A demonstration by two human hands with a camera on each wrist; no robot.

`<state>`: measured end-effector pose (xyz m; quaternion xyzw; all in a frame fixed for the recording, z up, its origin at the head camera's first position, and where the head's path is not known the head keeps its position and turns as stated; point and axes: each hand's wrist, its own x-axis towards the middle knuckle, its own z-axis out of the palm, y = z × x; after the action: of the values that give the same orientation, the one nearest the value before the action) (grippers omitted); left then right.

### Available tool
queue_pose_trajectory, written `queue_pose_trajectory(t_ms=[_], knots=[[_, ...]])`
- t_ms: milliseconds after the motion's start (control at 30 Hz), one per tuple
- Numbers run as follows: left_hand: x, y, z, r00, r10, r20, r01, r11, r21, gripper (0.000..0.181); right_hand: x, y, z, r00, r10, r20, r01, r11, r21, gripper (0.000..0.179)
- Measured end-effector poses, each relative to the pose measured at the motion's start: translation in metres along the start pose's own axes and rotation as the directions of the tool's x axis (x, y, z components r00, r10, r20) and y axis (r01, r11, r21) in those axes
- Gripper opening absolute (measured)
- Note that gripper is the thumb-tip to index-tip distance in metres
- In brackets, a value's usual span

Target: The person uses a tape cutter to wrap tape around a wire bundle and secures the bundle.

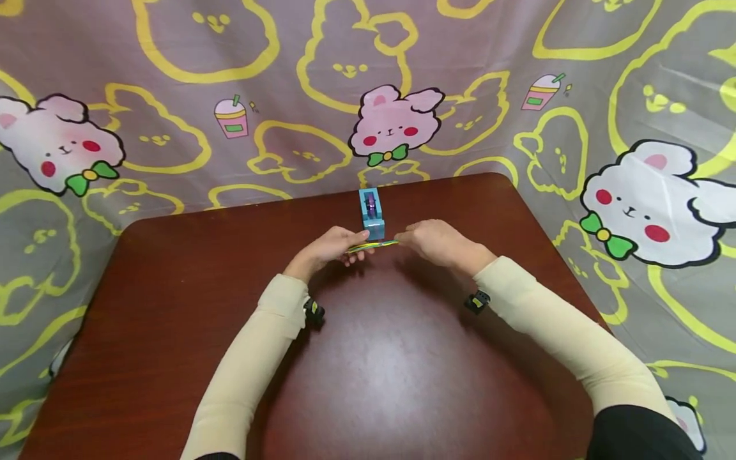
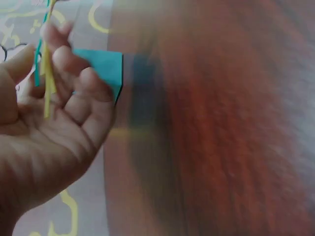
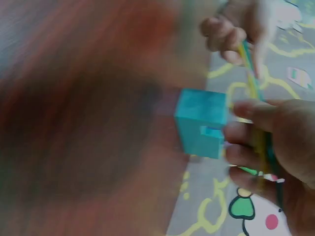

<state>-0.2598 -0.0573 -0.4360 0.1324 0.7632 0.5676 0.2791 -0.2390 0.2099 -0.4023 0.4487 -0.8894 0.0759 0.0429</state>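
A thin bundle of yellow and green strips [image 1: 378, 244] stretches between both hands, close in front of a blue tape dispenser [image 1: 375, 229] with a purple roll in it. My left hand [image 1: 333, 244] holds one end between thumb and fingers. In the left wrist view the strips' loose ends [image 2: 47, 98] hang over its palm. My right hand [image 1: 437, 243] grips the other end. In the right wrist view the strips [image 3: 252, 81] run back through the right hand [image 3: 295, 142], blurred, with the dispenser [image 3: 202, 105] beside its fingertips.
The dark red-brown table [image 1: 368, 383] has rounded far corners and reflects the light. A patterned cloth [image 1: 460, 38] with cartoon bunnies hangs behind and at both sides, close to the table's far edge. A small black wrist camera [image 1: 477, 300] sits below each cuff.
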Motion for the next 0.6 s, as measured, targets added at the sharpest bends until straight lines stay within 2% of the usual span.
queue_pose_trajectory(t_ms=[67, 133, 200, 300, 367, 467, 533, 600], knots=[[0.005, 0.000, -0.003, 0.996, -0.067, 0.063, 0.069, 0.997, -0.037, 0.053, -0.004, -0.001, 0.008, 0.996, -0.049, -0.073, 0.038, 0.988, -0.152, 0.020], [0.008, 0.000, -0.005, 0.988, -0.108, 0.108, 0.113, 0.992, -0.050, 0.050, -0.007, -0.001, 0.016, 0.986, -0.096, -0.134, 0.059, 0.965, -0.256, 0.024], [0.010, 0.002, -0.007, 0.982, -0.131, 0.134, 0.140, 0.988, -0.059, 0.046, -0.008, -0.001, 0.022, 0.976, -0.128, -0.178, 0.069, 0.950, -0.304, 0.028], [0.011, 0.004, -0.007, 0.980, -0.133, 0.146, 0.141, 0.989, -0.048, 0.040, -0.011, -0.001, 0.028, 0.966, -0.139, -0.216, 0.064, 0.944, -0.322, 0.031], [0.011, 0.005, -0.005, 0.984, -0.124, 0.132, 0.130, 0.991, -0.041, 0.037, -0.012, -0.001, 0.028, 0.970, -0.125, -0.210, 0.054, 0.948, -0.314, 0.032], [0.009, 0.006, -0.003, 0.991, -0.101, 0.089, 0.102, 0.995, -0.007, 0.031, -0.012, -0.003, 0.025, 0.985, -0.081, -0.154, 0.039, 0.965, -0.259, 0.028], [0.008, 0.007, -0.001, 0.996, -0.080, 0.048, 0.080, 0.997, 0.016, 0.027, -0.010, -0.004, 0.020, 0.994, -0.030, -0.104, 0.014, 0.989, -0.149, 0.024], [0.006, 0.006, 0.001, 0.999, -0.048, 0.006, 0.047, 0.997, 0.054, 0.024, -0.006, -0.003, 0.013, 0.999, 0.020, -0.033, -0.018, 0.999, 0.032, 0.021]])
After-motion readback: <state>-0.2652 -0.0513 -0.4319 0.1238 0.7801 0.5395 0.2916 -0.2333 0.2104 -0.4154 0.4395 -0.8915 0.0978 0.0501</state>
